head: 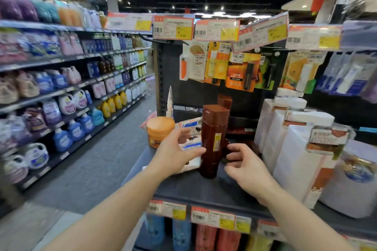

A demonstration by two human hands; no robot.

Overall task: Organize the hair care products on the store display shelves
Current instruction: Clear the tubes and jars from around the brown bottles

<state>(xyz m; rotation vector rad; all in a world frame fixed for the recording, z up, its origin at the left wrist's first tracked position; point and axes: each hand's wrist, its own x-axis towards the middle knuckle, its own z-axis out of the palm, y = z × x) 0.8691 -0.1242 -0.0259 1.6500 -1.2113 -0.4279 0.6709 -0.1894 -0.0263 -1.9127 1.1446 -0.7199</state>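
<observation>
Head view shows both hands, left hand (175, 150) and right hand (245, 166), fingers spread and empty, flanking the upright brown shampoo bottle (213, 142) on the dark shelf (204, 191); likely rigid, smooth, top-heavy, best gripped mid-body

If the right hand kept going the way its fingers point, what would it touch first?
Most likely the brown bottle: the right hand has open, curled fingers aimed left at its side, very close, though whether they already touch is unclear.
</observation>
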